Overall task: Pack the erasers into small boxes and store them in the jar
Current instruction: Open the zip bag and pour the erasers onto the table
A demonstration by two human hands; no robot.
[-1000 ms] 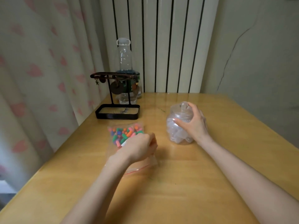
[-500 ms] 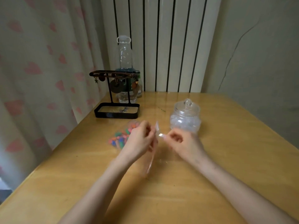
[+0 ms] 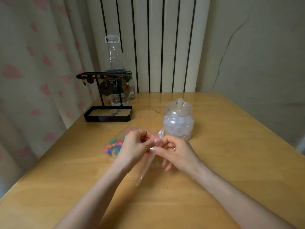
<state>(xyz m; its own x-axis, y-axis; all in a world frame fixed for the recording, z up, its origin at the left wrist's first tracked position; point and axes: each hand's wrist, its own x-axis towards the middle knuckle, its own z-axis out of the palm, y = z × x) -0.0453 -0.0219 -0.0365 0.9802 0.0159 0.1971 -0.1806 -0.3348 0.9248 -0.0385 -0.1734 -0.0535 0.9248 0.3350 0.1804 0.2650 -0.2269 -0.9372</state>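
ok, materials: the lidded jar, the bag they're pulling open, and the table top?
Lidded jar: clear and glossy, glass or hard acrylic; highlights on the knob, contents visible through the wall. Zip bag: thin clear plastic film, flexing between both hands. Table top: light wood or wood-look laminate, glossy; grain shows and the wall panels reflect.

A wooden table (image 3: 231, 162) with a glossy yellow top carries everything. At the far left stands a black stand (image 3: 108, 113) with a tray base, and bottles (image 3: 115, 70) stand behind it. Right of the stand sits a clear jar (image 3: 179, 120) with its lid on. A bag of colourful erasers (image 3: 113, 145) lies nearer, left of the jar.
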